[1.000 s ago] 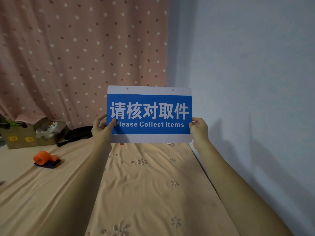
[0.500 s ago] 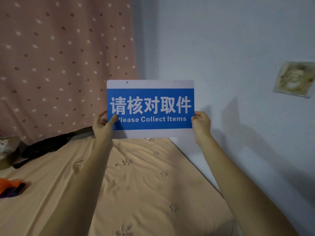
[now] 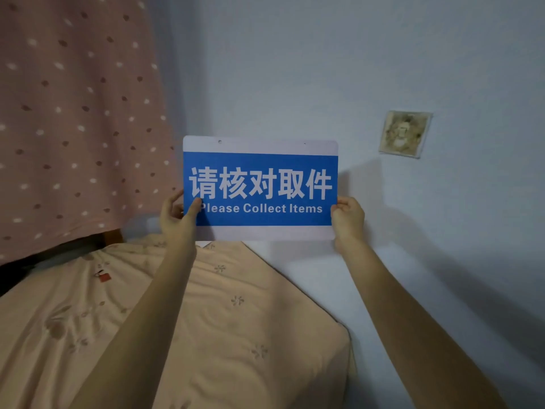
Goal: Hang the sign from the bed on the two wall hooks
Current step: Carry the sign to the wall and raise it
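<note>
Now off the bed (image 3: 206,320), the sign (image 3: 260,188), pinched by left hand (image 3: 177,215) and right hand (image 3: 348,215), had swung toward the wall (image 3: 324,69), no hooks visible.

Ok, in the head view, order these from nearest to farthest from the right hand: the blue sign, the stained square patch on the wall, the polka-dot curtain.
1. The blue sign: held by the right hand at its lower right edge.
2. The stained square patch: on the wall, up and to the right of that hand.
3. The polka-dot curtain: far left, beyond the left hand.
</note>
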### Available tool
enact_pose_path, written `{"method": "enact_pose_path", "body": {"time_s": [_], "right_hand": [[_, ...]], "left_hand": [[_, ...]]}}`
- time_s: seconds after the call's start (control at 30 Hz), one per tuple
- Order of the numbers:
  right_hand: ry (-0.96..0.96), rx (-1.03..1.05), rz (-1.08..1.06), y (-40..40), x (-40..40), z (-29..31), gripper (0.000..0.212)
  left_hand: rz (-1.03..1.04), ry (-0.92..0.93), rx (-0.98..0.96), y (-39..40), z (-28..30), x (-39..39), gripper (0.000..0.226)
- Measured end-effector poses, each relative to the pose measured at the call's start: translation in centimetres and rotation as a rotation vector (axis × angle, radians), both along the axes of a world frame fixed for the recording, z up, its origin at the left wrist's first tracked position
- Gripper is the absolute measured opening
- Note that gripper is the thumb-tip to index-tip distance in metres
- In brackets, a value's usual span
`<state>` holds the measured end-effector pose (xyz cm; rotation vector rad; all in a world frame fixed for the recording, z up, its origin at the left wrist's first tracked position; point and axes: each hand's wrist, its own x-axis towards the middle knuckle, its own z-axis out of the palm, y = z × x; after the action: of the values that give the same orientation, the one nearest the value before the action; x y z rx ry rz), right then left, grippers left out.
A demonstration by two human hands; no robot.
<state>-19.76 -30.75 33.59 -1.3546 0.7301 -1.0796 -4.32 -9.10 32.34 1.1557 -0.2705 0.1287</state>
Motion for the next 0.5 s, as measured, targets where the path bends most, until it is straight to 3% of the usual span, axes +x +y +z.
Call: {"method": "enact_pose_path", "body": {"time_s": [0.5], "right_hand": [[-0.036, -0.055, -0.276, -5.3, -12.6, 0.9, 0.010]], "left_hand": [[-0.264, -0.031, 0.023, -10.5, 1.0, -7.0, 0.038]]}}
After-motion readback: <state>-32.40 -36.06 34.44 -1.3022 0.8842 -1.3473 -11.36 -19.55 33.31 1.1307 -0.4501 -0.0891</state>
